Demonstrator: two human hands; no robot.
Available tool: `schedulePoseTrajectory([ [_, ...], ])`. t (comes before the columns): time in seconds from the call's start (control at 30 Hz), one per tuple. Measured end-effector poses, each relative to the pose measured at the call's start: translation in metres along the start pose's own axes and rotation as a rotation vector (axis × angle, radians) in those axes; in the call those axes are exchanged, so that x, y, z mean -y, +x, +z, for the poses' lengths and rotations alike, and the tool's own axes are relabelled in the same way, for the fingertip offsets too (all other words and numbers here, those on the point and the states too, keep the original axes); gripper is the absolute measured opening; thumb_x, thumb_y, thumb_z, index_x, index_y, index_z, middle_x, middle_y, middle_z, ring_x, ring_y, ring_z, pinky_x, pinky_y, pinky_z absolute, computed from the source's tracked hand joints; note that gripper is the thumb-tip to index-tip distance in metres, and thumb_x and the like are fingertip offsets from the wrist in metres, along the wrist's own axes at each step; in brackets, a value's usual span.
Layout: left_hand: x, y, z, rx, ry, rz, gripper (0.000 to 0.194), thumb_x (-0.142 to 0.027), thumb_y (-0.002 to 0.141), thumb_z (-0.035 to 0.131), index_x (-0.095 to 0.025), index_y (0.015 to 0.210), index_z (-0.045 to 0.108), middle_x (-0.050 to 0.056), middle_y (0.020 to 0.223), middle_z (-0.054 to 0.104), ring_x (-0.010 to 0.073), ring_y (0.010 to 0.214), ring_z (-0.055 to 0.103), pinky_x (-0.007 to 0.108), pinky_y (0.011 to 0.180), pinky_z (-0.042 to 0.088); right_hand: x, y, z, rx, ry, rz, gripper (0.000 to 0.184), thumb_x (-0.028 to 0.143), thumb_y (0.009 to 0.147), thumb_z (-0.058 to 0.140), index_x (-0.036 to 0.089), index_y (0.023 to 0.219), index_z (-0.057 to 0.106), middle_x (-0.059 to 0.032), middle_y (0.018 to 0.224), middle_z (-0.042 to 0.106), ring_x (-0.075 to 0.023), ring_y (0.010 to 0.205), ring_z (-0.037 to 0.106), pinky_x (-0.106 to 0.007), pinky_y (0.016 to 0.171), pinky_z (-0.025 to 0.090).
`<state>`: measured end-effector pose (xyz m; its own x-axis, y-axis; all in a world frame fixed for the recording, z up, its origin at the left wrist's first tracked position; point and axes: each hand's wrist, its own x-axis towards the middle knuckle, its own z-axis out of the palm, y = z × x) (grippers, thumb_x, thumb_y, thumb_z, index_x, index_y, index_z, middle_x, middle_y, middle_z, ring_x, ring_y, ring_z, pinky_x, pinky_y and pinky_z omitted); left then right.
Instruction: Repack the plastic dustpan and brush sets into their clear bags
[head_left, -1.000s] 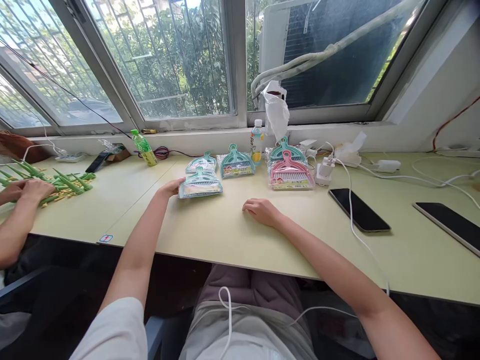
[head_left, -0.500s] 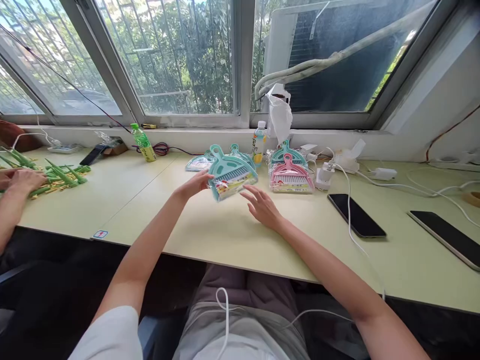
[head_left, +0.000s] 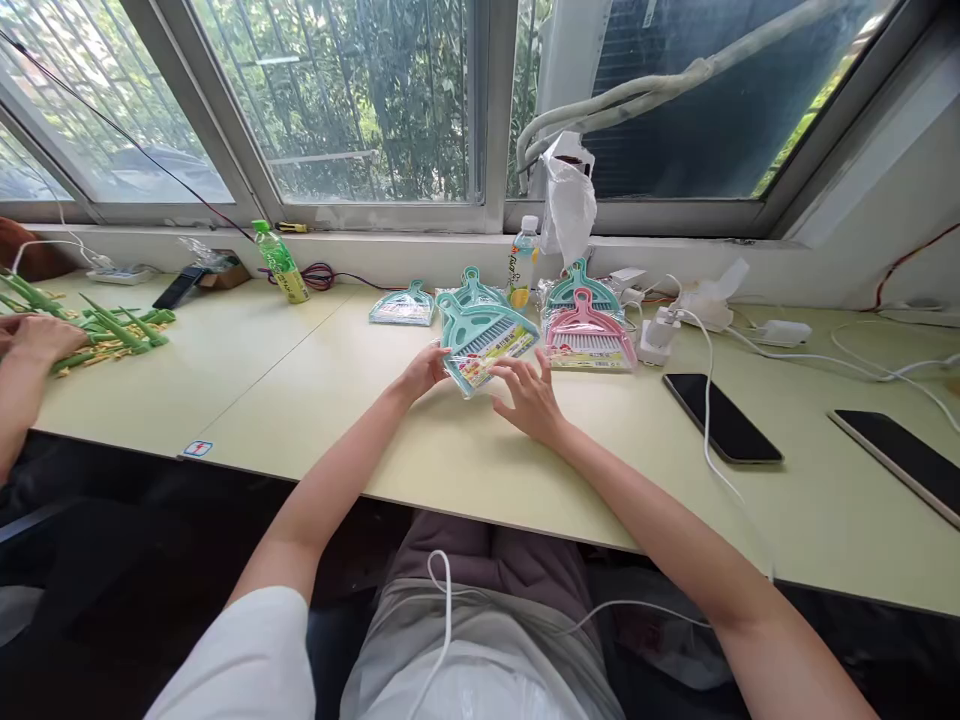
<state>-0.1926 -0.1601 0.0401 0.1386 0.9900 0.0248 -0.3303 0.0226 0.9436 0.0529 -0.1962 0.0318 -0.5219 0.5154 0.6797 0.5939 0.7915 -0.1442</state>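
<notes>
A teal toy dustpan and brush set [head_left: 491, 345] in clear plastic wrap is tilted above the table. My left hand [head_left: 426, 370] grips its left edge, thumb and fingers closed on it. At its lower right is my right hand [head_left: 531, 398], fingers spread and curved; whether the fingertips touch the wrap I cannot tell. Behind the held set lie another teal set [head_left: 474, 285] and a smaller-looking teal set [head_left: 403, 305]. To the right, a pink dustpan and brush set [head_left: 589, 338] rests in front of a teal one [head_left: 581, 275].
Two bottles [head_left: 522, 265] [head_left: 281, 265] stand near the windowsill. Right of my hand lie two phones [head_left: 721, 418] [head_left: 904, 455], a white charger [head_left: 660, 335] and cables. Another person's hand [head_left: 41, 340] is among green stalks [head_left: 124, 330] at the far left.
My left hand has moved right and slightly down with the teal set. My right hand's fingers are more raised and curved beside it. The camera view has shifted a little.
</notes>
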Motion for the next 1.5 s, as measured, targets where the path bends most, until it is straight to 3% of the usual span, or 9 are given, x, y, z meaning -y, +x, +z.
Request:
schedulePoseTrajectory([
  [0.07,-0.005,-0.003,0.000,-0.001,0.013,0.016,0.037,-0.027,0.078,0.066,-0.018,0.114,0.060,0.004,0.103,0.073,0.0159,0.086,0.070,0.027,0.076,0.057,0.001,0.000,-0.002,-0.041,0.055,0.069,0.026,0.033,0.094,0.054,0.025,0.118,0.057,-0.0084,0.123,0.065,-0.0271,0.113,0.060,-0.056,0.119,0.016],
  [0.13,-0.007,-0.005,0.001,0.020,0.025,0.021,0.038,-0.029,0.079,0.066,-0.018,0.115,0.059,0.005,0.102,0.073,0.0157,0.085,0.070,0.027,0.076,0.058,-0.001,0.001,-0.003,-0.058,0.143,0.163,0.021,0.035,0.097,0.048,0.023,0.112,0.059,-0.0078,0.111,0.068,-0.0251,0.102,0.064,-0.053,0.113,0.030],
  [0.27,-0.007,-0.008,0.003,0.075,0.040,-0.009,0.041,-0.029,0.076,0.069,-0.018,0.115,0.059,0.004,0.096,0.073,0.0170,0.080,0.069,0.032,0.075,0.060,-0.009,0.004,0.000,-0.128,0.466,0.413,0.023,0.036,0.096,0.040,0.021,0.092,0.057,-0.0073,0.093,0.068,-0.0200,0.078,0.065,-0.038,0.079,0.051],
  [0.43,-0.009,-0.011,0.002,0.062,0.015,0.009,0.042,-0.031,0.078,0.067,-0.020,0.118,0.060,0.004,0.100,0.073,0.0184,0.083,0.070,0.036,0.076,0.062,-0.017,0.010,0.002,-0.215,0.849,0.695,0.025,0.046,0.085,0.053,0.021,0.085,0.056,-0.0053,0.094,0.067,-0.0162,0.075,0.067,-0.028,0.060,0.054],
  [0.67,-0.010,-0.014,-0.009,0.264,0.101,-0.114,0.042,-0.023,0.075,0.075,-0.018,0.115,0.064,0.009,0.111,0.072,0.0237,0.102,0.070,0.043,0.090,0.061,-0.040,0.009,0.002,-0.091,1.124,0.946,0.055,0.054,0.065,0.078,0.021,0.103,0.058,-0.0056,0.099,0.073,-0.0175,0.081,0.073,-0.022,0.059,0.051],
  [0.8,-0.008,-0.014,-0.012,0.329,0.129,-0.129,0.048,-0.032,0.075,0.080,-0.020,0.119,0.064,0.009,0.107,0.073,0.0253,0.104,0.069,0.042,0.089,0.062,-0.045,0.008,0.003,-0.068,1.073,0.931,0.051,0.051,0.061,0.082,0.019,0.096,0.064,-0.0065,0.095,0.074,-0.0198,0.088,0.072,-0.023,0.059,0.050],
  [0.97,-0.013,-0.015,-0.013,0.299,0.219,-0.096,0.061,-0.042,0.075,0.081,-0.025,0.128,0.060,0.008,0.109,0.071,0.0222,0.101,0.069,0.040,0.089,0.062,-0.035,0.011,0.004,-0.209,1.058,0.873,0.044,0.050,0.059,0.083,0.021,0.082,0.060,-0.0034,0.093,0.073,-0.0185,0.089,0.069,-0.031,0.071,0.059],
  [1.3,-0.020,-0.014,-0.016,0.317,0.386,-0.137,0.065,-0.048,0.067,0.085,-0.019,0.122,0.064,0.012,0.114,0.070,0.0244,0.104,0.069,0.034,0.082,0.063,-0.027,0.012,-0.003,-0.219,1.115,0.953,0.042,0.041,0.059,0.085,0.021,0.091,0.069,-0.0028,0.084,0.075,-0.0181,0.078,0.071,-0.033,0.069,0.060],
  [1.5,-0.031,-0.015,-0.017,0.327,0.649,-0.202,0.044,-0.051,0.070,0.082,-0.012,0.089,0.072,0.012,0.086,0.075,0.0177,0.072,0.072,0.022,0.058,0.055,-0.029,0.013,-0.011,-0.198,1.060,1.001,0.047,0.044,0.057,0.084,0.018,0.094,0.069,-0.0063,0.087,0.077,-0.0201,0.074,0.072,-0.023,0.054,0.046],
])
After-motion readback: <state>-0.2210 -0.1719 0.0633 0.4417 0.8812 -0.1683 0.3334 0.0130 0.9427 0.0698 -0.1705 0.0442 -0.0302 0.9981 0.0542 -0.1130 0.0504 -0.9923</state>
